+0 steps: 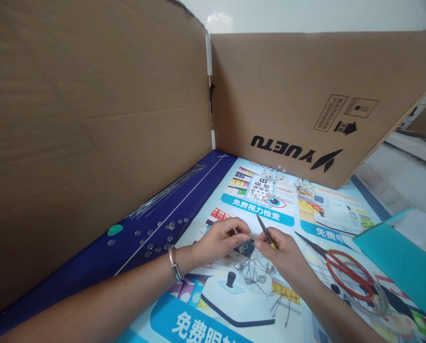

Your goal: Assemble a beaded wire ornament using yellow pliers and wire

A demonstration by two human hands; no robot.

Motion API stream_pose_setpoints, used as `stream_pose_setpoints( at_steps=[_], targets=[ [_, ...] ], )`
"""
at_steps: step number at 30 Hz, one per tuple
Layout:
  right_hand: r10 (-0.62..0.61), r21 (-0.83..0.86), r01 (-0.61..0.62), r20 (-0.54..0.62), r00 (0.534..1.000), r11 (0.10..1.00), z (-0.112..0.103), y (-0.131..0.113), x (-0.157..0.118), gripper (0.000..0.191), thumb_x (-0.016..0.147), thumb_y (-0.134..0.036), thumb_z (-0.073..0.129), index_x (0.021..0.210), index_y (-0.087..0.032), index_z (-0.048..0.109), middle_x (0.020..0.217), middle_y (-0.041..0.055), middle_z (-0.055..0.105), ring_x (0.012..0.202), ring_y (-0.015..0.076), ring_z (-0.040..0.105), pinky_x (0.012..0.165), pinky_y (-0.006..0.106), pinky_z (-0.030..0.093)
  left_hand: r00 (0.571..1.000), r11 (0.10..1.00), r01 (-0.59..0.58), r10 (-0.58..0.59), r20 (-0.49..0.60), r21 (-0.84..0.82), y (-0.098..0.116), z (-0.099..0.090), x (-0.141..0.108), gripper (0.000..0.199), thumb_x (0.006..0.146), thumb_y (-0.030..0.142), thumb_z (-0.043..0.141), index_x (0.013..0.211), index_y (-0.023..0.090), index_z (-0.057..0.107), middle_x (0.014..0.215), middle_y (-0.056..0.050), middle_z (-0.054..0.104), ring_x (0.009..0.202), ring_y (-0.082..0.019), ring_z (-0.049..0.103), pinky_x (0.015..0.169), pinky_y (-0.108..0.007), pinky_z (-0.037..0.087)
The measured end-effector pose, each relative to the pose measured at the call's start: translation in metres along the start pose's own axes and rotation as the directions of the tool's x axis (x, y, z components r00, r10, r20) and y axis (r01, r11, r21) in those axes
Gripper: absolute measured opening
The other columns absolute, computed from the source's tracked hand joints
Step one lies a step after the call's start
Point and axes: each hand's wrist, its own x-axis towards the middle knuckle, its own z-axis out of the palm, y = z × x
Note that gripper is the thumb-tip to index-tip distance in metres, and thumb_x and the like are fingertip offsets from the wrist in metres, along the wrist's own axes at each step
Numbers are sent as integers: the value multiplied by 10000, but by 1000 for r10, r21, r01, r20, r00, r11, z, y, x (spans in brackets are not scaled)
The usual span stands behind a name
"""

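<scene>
Beaded wire cluster (252,272) is lying just below your hands, your left hand (218,239) is pinching a small clear piece (252,237) narrowly between its fingers, your right hand (282,250) is gripping yellow-handled pliers (265,229) above the cluster, and red-handled scissors (349,275) are lying right of the cluster.

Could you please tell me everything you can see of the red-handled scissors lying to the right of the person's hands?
The scissors have two large red loop handles, apparently plastic, and long, narrow dark metal blades that look closed. They lie flat on the printed blue-and-white sheet, with the blades angled up and to the left, their tips pointing towards the right hand and seemingly not touching it.
</scene>
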Motion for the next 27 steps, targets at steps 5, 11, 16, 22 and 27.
stream_pose_setpoints(
  at_steps=[5,11,16,22,27],
  targets=[
    [75,94,-69,-60,995,993,-11,8,-5,211,750,-392,552,696,-191,514,609,-45,431,566,107,372,531,232,310,1000,1000,14,-14,26,17,-5,1,0,148,841,263,517,850,133,588,794,-34,571,717,-129,517,651,-250,427],
    [121,183,-101,-100,988,978,-17,9,-9,243,751,-418,557,686,-189,506,612,-45,422,587,112,371,556,243,310,992,994,89,-94,80,67,-8,3,1,163,847,278,503,832,137,584,741,-18,561,664,-119,492,597,-237,401],
    [134,215,-106,-121,984,971,-18,13,-10,260,744,-432,559,681,-187,503,594,-45,412,562,109,362,536,244,307,988,988,125,-133,77,94,-10,5,2,178,865,298,471,919,151,555,798,-21,566,688,-123,513,606,-239,414],
    [129,231,-98,-124,984,968,-16,17,-10,249,745,-426,559,684,-192,495,591,-55,393,561,106,353,543,242,304,954,965,259,-247,172,-50,-9,8,-1,198,876,327,454,1009,184,491,872,-23,576,637,-103,548,564,-227,426],
    [133,229,-103,-121,984,968,-15,18,-11,238,753,-418,550,707,-189,504,603,-49,399,579,111,362,555,248,307,950,925,298,-263,167,-236,-10,10,1,193,833,303,541,963,171,486,861,-18,566,704,-105,547,634,-237,434]
  ],
)
